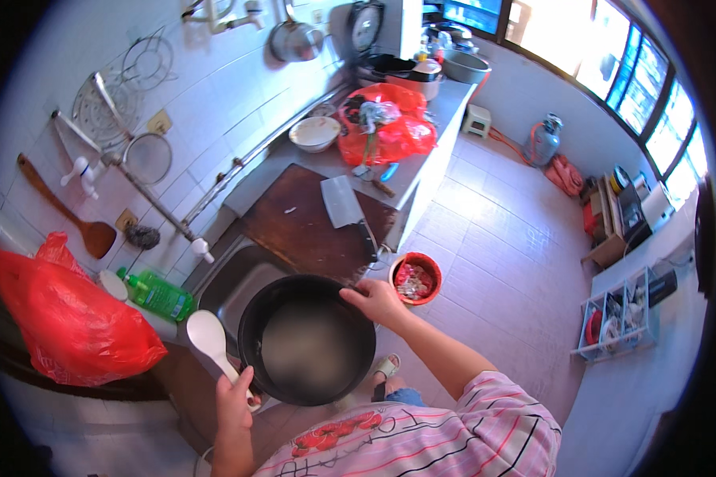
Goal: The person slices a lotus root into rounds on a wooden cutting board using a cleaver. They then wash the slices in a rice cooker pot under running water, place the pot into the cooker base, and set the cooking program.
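A round black pot (361,340) is held up in front of my body, beside the steel sink (238,277). My right hand (382,304) grips its far right rim, thumb on top. Something pale (304,349) covers the pot's bottom; blur hides what it is. In my left hand (234,405) is a white rice paddle (207,337), its broad end pointing away from me. The same hand is at the pot's left side, fingers partly hidden behind the paddle handle. A cleaver (341,201) lies on the dark wooden chopping board (286,220) beyond the pot.
Left of the sink are a red plastic bag (77,322) and a green soap bottle (164,295). A white bowl (314,133) and another red bag (388,128) are on the far counter. A waste bin (432,271) stands on the floor, and a gas cylinder (543,143) by the windows.
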